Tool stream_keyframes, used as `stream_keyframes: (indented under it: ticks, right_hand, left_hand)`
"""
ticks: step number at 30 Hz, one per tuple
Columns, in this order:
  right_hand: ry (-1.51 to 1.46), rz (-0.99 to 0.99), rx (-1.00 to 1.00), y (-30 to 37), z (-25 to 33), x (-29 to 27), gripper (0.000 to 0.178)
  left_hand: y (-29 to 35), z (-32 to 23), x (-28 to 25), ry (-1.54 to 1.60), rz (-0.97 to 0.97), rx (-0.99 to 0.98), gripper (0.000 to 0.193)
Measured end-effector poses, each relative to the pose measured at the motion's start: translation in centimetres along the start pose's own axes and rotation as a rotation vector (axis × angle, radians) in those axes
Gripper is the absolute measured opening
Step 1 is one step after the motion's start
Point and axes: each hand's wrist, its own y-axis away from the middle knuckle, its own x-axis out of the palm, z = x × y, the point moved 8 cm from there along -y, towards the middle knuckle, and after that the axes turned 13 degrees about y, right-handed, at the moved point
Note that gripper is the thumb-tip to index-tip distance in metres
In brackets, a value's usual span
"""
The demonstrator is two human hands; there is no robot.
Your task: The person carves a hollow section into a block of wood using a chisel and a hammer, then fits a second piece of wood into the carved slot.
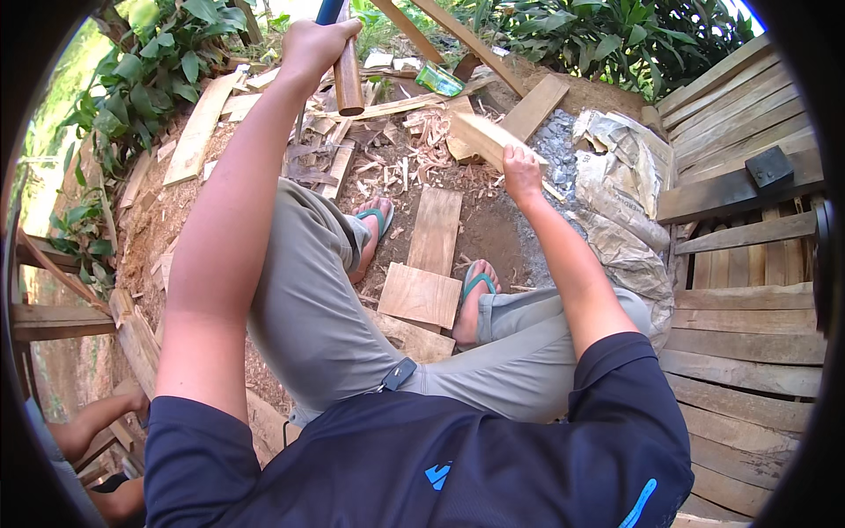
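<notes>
My left hand (315, 55), stretched far forward, is closed round a tool with a brown wooden handle (349, 88). A dark blue part (329, 11) shows just above the fist; the rest of the tool is cut off by the upper edge, so its kind cannot be made out. On the right, my right hand (523, 174) grips the near end of a pale wooden block (486, 139), which slants away to the upper left. Wood shavings (431, 136) lie on the ground beyond my feet, between the two hands.
Boards (436, 231) and a square wooden piece (421, 295) lie between my sandalled feet. A crumpled paper sack (620, 202) and grey gravel (553, 145) are to the right, beside a slatted wooden structure (739, 352). A green packet (439, 80) lies ahead. Another person's arm (97, 422) shows lower left.
</notes>
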Motion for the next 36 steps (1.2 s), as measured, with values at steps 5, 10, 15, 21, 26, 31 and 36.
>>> stream_keyframes:
  ticks: [5, 10, 15, 21, 26, 31, 36]
  right_hand:
    - [-0.514, 0.377, 0.377, -1.4, -4.0, -0.2, 0.052]
    - [-1.493, 0.722, 0.631, 1.1, -4.2, 0.3, 0.056]
    - [-2.007, 0.73, 0.885, 8.3, 4.3, 4.7, 0.063]
    - [-2.319, 0.857, 0.914, 15.0, 15.0, 5.0, 0.068]
    - [-1.386, 1.036, 0.578, 17.7, 15.5, 5.1, 0.067]
    - [-1.088, 0.742, 0.708, 16.1, 12.6, 2.4, 0.086]
    - [-0.922, 0.787, 0.353, 15.6, 15.9, -3.3, 0.095]
  left_hand:
    - [0.0, 0.5, -0.4, 0.032, -0.03, -0.013, 0.037]
    - [-0.9, 1.2, -1.5, 0.005, -0.033, 0.031, 0.048]
    - [0.0, 0.6, -0.4, 0.002, 0.006, -0.002, 0.044]
    - [0.4, 0.5, -0.1, 0.002, 0.038, -0.011, 0.041]
    - [0.1, 1.2, -0.7, 0.027, 0.061, -0.008, 0.043]
    - [-0.8, 1.9, -0.6, 0.038, 0.073, -0.038, 0.035]
    - [-0.4, 2.0, -0.9, 0.017, 0.057, -0.056, 0.028]
